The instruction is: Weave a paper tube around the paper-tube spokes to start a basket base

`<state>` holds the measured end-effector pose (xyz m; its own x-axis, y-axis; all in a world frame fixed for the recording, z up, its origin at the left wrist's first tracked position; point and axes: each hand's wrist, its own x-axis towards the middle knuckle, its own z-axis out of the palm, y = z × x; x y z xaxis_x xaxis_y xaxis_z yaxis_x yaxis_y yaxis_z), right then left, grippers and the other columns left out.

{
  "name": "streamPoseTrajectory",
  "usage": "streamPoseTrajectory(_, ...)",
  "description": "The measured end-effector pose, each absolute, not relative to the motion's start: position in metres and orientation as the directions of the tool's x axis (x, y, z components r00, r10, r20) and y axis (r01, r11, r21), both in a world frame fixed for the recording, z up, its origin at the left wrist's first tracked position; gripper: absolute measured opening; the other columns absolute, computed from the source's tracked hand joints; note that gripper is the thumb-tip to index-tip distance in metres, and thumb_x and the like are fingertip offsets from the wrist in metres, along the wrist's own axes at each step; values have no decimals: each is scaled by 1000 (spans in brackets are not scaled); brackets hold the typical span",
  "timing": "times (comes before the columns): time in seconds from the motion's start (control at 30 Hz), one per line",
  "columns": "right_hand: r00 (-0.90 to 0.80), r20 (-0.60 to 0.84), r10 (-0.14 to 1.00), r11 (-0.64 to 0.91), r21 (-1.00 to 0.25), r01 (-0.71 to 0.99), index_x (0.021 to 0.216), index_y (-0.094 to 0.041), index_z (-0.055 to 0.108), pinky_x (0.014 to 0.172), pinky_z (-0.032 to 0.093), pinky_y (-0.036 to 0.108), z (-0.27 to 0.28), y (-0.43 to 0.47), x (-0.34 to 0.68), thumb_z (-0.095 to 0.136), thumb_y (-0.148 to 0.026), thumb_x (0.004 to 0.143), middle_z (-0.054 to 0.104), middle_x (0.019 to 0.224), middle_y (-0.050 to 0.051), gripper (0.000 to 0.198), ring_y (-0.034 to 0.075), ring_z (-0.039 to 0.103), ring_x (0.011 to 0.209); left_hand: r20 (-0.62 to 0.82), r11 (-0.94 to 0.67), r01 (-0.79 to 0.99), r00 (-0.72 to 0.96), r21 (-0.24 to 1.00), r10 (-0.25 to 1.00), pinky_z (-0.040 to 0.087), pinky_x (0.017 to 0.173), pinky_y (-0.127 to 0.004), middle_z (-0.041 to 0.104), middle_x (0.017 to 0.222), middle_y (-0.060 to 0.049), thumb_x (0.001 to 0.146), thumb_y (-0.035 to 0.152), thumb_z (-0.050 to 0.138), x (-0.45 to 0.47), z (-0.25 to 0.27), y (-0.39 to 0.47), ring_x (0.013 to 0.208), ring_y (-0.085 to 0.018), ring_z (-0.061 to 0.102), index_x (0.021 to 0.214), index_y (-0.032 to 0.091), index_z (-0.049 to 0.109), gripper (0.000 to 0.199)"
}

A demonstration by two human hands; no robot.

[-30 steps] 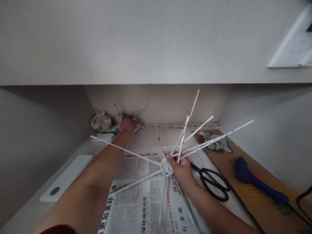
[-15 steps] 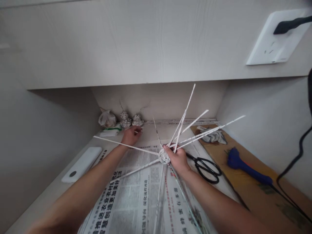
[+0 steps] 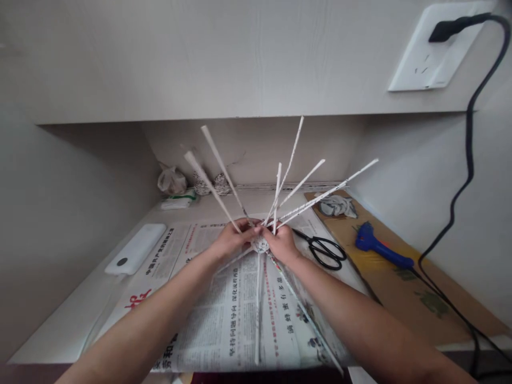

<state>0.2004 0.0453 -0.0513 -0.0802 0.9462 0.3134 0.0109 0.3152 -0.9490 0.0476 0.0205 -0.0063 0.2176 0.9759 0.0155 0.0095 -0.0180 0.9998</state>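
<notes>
Between my two hands is a small woven paper piece [image 3: 261, 245] with a round centre. Rolled paper sticks [image 3: 310, 200] spread out from it, several pointing up and away, others hanging down toward me. My left hand [image 3: 235, 238] pinches the left upper edge of the centre, next to a stick that leans up to the left. On the right side, my right hand [image 3: 283, 242] grips the same piece with its thumb on the front. Some fingertips are hidden behind the weave. Under both hands lies newspaper [image 3: 212, 304].
Black scissors [image 3: 326, 252] lie right of my right hand. A blue glue gun [image 3: 380, 248] rests on cardboard [image 3: 360, 277], its cord trailing right. At left is a white power bank [image 3: 138, 246]. Small woven paper shapes [image 3: 222, 184] and a plastic bag [image 3: 172, 180] stand at the back.
My left hand has come from the back left to the woven piece and taken hold of it. The left sticks now point upward. The view has shifted slightly.
</notes>
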Motion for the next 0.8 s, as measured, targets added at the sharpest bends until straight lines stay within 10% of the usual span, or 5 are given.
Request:
streamPoseTrajectory(0.17, -60, 283, 957, 288, -954, 83, 79, -16, 68, 62, 48, 28, -56, 45, 199, 64, -41, 79, 70, 72, 5, 25, 19, 64, 66, -23, 18, -67, -75, 998, 997, 43, 48, -22, 65, 68, -4, 67, 48, 74, 55, -39, 29, 56, -13, 56, 82, 13, 71, 38)
streamPoseTrajectory(0.8, -103, 281, 954, 296, -937, 183, 84, -16, 70, 64, 48, 27, -60, 46, 197, 63, -40, 80, 71, 76, 6, 25, 19, 65, 70, -5, 4, -59, -26, 998, 1000, 43, 48, -21, 58, 56, 1, 63, 31, 79, 45, -52, 27, 48, -9, 51, 71, 15, 64, 23)
